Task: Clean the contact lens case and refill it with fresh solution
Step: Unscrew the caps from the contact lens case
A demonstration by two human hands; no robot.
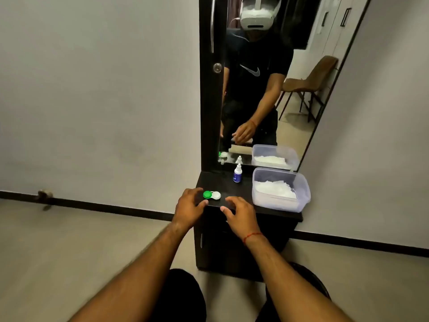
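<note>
Case [211,195] was sitting near the front edge of the shelf [241,189], green cap on the left. My left hand [189,206] was right beside it, fingers loosely curled, holding nothing; couldn't tell if the thumb touched. Right hand [241,216] was loose and empty too. Bottle [237,173] and tub [276,204] stood further back.

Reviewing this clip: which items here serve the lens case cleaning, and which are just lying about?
For the job: lens case; solution bottle; tub of white tissues, probably for wiping.

Just about: mirror; chair reflected in it; doorstop on the floor.
</note>
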